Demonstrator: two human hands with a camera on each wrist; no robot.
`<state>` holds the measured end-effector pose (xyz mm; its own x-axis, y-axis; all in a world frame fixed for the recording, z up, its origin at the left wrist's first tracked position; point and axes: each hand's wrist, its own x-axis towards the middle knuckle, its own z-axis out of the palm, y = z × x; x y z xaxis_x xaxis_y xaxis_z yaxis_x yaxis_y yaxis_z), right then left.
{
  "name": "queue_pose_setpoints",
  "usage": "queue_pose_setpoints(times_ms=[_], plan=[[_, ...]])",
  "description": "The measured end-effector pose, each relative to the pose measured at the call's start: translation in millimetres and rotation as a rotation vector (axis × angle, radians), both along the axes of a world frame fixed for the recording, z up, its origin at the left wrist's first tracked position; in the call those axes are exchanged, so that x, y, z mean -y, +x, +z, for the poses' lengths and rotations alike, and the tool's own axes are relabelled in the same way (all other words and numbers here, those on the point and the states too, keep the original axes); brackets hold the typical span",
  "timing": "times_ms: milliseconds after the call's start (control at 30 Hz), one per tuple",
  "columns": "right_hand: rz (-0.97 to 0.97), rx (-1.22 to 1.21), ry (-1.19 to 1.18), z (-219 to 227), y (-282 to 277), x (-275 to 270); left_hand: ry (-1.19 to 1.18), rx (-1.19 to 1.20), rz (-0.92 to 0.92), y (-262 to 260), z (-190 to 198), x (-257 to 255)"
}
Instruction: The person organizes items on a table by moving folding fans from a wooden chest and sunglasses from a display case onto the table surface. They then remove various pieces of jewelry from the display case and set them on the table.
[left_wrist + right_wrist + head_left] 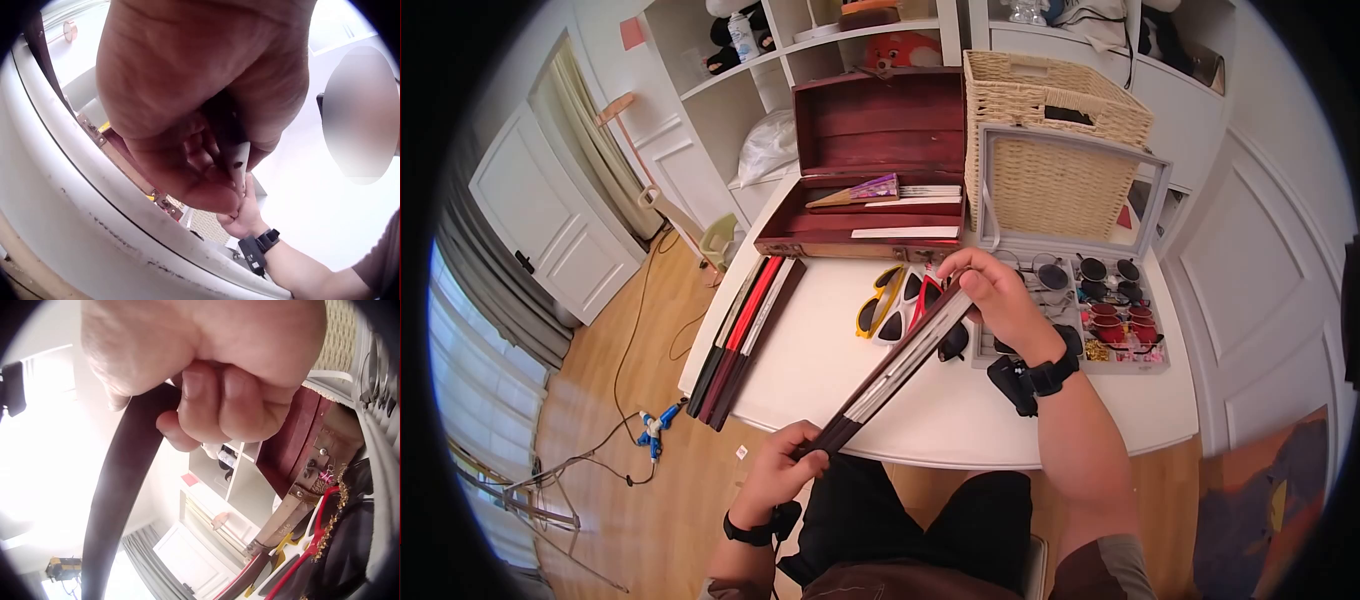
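A closed folding fan [895, 375] with dark outer sticks and a pale leaf slants over the front of the white table. My left hand [772, 478] grips its lower end, and my right hand [1000, 298] holds the upper end between thumb and fingers. In the right wrist view, the fan's dark stick [125, 481] runs down from under the curled fingers. The left wrist view shows the fan's end [236, 147] inside the curled left hand. More closed fans, including a red one [750, 335], lie side by side at the table's left.
An open dark-red box [825, 243] stands at the back with a purple fan [870, 190] and white-edged fans inside. Yellow sunglasses [868, 318] and others lie mid-table. A grey display case [1165, 190] holds several sunglasses at right, before a wicker basket [1040, 75].
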<state>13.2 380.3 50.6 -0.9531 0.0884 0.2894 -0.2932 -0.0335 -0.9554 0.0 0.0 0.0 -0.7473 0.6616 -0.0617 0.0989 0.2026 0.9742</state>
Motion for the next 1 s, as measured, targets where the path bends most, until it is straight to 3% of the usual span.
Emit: queue_pose_setpoints(times_ms=[100,200,400,567,767,1000], plan=[[0.002,0.010,0.037,-2.4,-2.4,-3.1,0.043,0.127,-0.025,3.9,6.2,-6.0],[-0.024,0.032,0.097,-3.6,-2.1,-5.0,-0.077,0.188,-0.046,3.4,5.3,-3.0],[-0.050,0.009,0.163,0.0,0.6,-0.7,0.028,0.240,-0.058,7.8,5.2,-11.0],[-0.070,-0.059,0.181,-2.7,-0.4,2.3,-0.048,0.108,-0.053,6.6,-3.3,-7.5],[-0.007,0.138,0.155,-1.8,-0.1,-2.3,-0.082,0.065,0.026,5.0,-3.9,-6.5],[0.026,-0.076,0.114,-5.0,-1.2,5.1,-0.129,-0.143,0.059,1.1,-2.8,-3.4]])
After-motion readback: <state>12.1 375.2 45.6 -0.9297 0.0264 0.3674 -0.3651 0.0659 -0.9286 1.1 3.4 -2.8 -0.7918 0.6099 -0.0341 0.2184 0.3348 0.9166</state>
